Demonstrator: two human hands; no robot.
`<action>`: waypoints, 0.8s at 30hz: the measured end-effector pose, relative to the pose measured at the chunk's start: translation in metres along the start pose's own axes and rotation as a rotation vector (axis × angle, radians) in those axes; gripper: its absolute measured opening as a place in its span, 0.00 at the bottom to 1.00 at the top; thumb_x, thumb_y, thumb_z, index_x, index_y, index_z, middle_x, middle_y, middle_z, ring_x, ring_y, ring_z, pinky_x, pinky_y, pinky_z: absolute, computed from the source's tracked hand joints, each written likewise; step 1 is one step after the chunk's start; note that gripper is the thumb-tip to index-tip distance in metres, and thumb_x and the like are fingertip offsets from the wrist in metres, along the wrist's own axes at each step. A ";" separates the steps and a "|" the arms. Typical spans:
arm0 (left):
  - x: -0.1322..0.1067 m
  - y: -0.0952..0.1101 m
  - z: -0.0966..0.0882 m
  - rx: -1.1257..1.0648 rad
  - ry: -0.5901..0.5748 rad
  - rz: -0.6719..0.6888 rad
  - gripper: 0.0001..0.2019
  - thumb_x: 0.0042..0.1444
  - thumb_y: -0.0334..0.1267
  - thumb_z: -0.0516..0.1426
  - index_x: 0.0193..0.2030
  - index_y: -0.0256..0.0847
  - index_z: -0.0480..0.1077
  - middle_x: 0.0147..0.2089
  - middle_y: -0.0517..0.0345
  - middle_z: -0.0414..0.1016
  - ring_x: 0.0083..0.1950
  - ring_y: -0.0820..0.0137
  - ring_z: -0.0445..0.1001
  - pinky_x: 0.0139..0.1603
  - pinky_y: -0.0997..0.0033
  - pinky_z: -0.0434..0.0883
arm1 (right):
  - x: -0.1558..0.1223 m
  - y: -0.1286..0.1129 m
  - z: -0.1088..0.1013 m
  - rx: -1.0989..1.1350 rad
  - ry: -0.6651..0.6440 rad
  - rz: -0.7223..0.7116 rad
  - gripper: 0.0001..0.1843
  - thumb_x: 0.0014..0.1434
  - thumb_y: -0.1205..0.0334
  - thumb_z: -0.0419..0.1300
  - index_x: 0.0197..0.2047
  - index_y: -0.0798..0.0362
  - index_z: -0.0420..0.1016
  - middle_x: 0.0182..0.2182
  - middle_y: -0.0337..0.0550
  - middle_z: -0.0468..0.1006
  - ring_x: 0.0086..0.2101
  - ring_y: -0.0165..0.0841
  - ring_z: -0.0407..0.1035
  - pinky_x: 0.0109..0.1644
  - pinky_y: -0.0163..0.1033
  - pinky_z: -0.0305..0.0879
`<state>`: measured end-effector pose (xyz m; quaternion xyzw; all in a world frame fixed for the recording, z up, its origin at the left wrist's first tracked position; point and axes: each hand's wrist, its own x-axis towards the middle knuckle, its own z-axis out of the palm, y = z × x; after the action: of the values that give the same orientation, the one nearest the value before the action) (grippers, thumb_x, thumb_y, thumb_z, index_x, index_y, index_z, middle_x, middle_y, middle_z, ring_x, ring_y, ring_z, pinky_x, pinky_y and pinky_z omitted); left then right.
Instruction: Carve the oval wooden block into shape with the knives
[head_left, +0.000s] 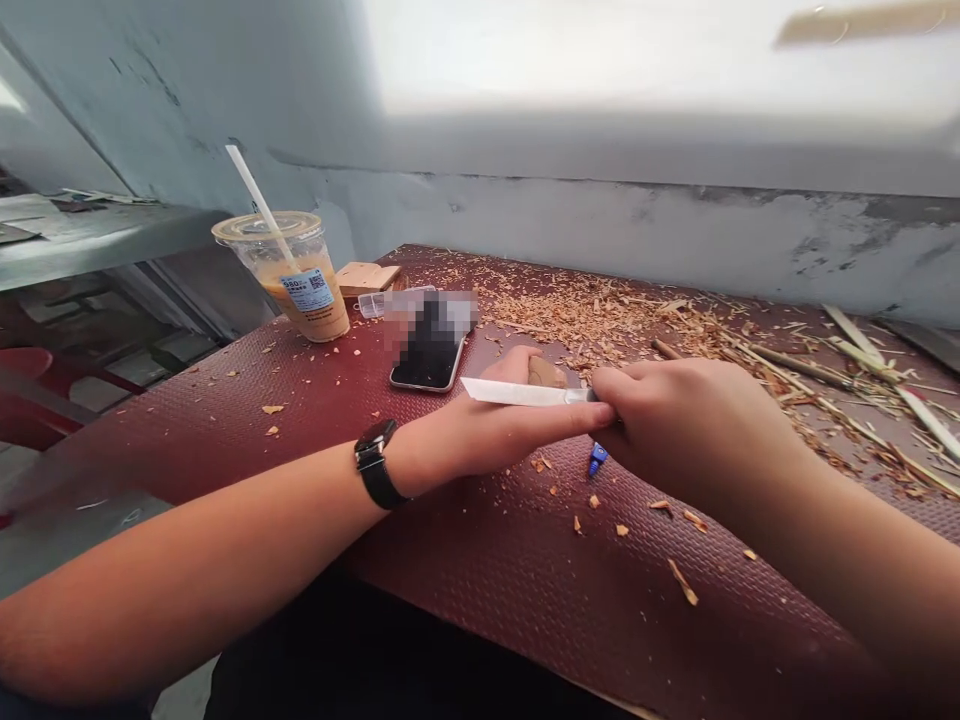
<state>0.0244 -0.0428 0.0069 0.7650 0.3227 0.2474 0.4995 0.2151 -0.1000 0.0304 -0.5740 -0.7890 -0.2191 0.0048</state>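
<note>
My right hand (675,410) is closed around the handle of a knife (517,393), whose flat, pale blade has a slanted tip pointing left. The blade lies over my left hand (487,430), which wears a black watch (377,462) at the wrist. Fingers of that hand curl around a brown, rounded piece that looks like wood (546,373), mostly hidden behind the blade. My left thumb stretches along the knife and meets the right hand's fingers. Below both hands, a small blue pointed thing (597,460) shows; the rest of it is covered.
A phone (426,355) lies beyond my left hand, near a clear plastic case (394,300) and a wooden block (367,277). An iced drink cup (300,280) with a straw stands left. Wood shavings (585,310) and strips (810,370) cover the dark red table's (480,580) back and right.
</note>
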 end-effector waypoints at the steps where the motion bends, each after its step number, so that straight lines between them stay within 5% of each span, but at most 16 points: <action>1: 0.000 -0.001 0.000 0.045 0.007 0.011 0.26 0.58 0.62 0.62 0.35 0.43 0.59 0.33 0.62 0.62 0.33 0.72 0.57 0.32 0.66 0.57 | -0.001 0.001 -0.001 -0.009 -0.008 0.002 0.12 0.65 0.55 0.54 0.31 0.49 0.72 0.26 0.39 0.78 0.22 0.35 0.66 0.28 0.39 0.39; 9: 0.006 -0.017 0.002 0.324 0.126 0.044 0.32 0.52 0.73 0.60 0.33 0.42 0.61 0.32 0.61 0.63 0.31 0.71 0.56 0.30 0.66 0.54 | -0.002 0.004 0.001 -0.046 -0.071 -0.053 0.12 0.63 0.58 0.54 0.29 0.49 0.71 0.25 0.38 0.78 0.22 0.35 0.66 0.27 0.39 0.38; 18: 0.007 -0.019 0.008 0.158 0.164 0.162 0.20 0.63 0.55 0.61 0.33 0.43 0.62 0.29 0.62 0.62 0.33 0.70 0.61 0.34 0.66 0.61 | 0.001 -0.003 0.009 -0.078 -0.075 0.046 0.14 0.66 0.60 0.52 0.32 0.51 0.74 0.26 0.44 0.79 0.26 0.40 0.74 0.27 0.39 0.39; 24: 0.015 -0.031 0.008 0.035 0.097 0.184 0.26 0.65 0.59 0.57 0.26 0.42 0.58 0.25 0.64 0.57 0.28 0.73 0.56 0.30 0.67 0.56 | 0.000 -0.011 0.004 -0.051 -0.023 0.200 0.18 0.70 0.54 0.51 0.35 0.53 0.77 0.26 0.48 0.80 0.25 0.39 0.73 0.27 0.39 0.40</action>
<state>0.0328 -0.0274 -0.0235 0.7871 0.2794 0.3234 0.4449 0.2064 -0.1010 0.0227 -0.6522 -0.7219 -0.2311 0.0030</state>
